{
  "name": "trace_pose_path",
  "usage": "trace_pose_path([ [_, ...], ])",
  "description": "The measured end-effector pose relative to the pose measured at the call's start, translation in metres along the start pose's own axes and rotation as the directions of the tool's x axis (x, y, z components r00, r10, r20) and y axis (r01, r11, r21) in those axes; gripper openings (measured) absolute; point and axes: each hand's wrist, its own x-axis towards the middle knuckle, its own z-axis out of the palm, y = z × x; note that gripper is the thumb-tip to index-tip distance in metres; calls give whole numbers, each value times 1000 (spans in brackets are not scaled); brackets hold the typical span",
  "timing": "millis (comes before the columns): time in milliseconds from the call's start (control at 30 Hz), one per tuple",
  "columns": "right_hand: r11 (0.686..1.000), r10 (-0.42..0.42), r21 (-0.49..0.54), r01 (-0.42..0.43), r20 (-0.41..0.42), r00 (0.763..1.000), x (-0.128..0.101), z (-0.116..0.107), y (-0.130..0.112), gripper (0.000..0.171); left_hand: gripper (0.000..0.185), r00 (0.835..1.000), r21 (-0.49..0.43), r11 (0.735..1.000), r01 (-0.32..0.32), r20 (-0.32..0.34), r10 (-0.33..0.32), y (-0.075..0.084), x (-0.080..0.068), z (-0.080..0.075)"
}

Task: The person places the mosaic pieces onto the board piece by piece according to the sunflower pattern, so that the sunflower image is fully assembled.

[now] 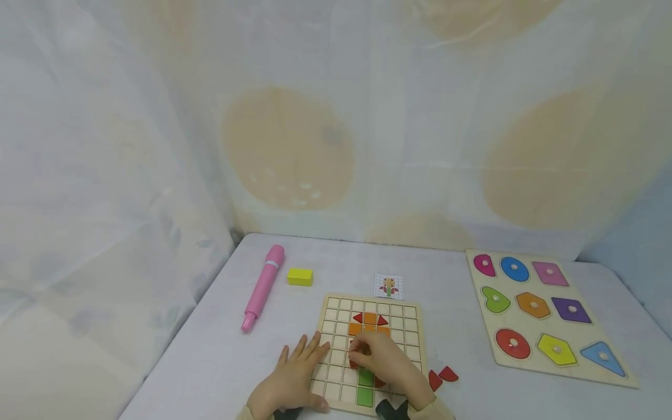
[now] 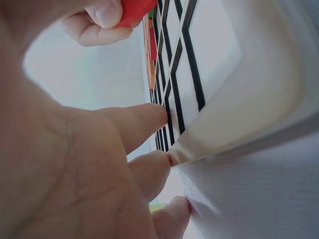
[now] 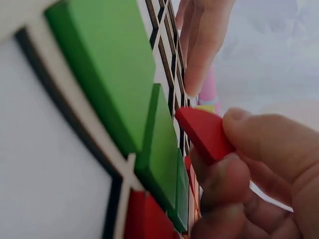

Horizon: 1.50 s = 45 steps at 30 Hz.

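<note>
Hands first: my right hand (image 1: pixel 375 356) is pinching a red piece (image 3: pixel 204 132) by its edges over the grid board (image 1: pixel 409 326), just above the green blocks (image 3: pixel 119 74). My left hand (image 1: pixel 294 373) is lying flat, fingers straight, steadying the board's left edge on the worktop (image 1: pixel 210 350). I judge the piece light, rigid and smooth, best gripped on opposite edges.

White table (image 1: pixel 210 361) with a faintly textured cover, set into a corner. Pale translucent sheeting (image 1: pixel 105 146) drapes both walls, creased, printed with large tan ovals (image 1: pixel 287 149) and faint grey leaf shapes. Bluish wall strip (image 1: pixel 637 245) at far right. Light soft, even, with only faint shadows
</note>
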Motion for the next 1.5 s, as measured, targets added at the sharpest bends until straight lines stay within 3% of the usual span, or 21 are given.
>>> trace_pose_path([
  [300,995,100,7,-101,-169,981,2,3,-5,22,107,1000,17,1000,-7,-10,7,-2,1,0],
  [533,985,172,70,-159,-257,951,2,10,-10,19,107,1000,17,1000,-11,-19,11,-1,0,-1],
  [700,983,182,38,-180,-314,932,2,14,-10,18,107,1000,22,1000,-15,-24,16,-1,1,-1],
  [1200,980,184,-22,-196,-252,950,-2,14,-12,24,106,1000,11,1000,-12,-23,13,2,-1,-4],
  [1500,974,215,-23,-227,-234,948,-3,22,-12,21,107,1000,18,1000,-1,-10,1,-3,1,3],
])
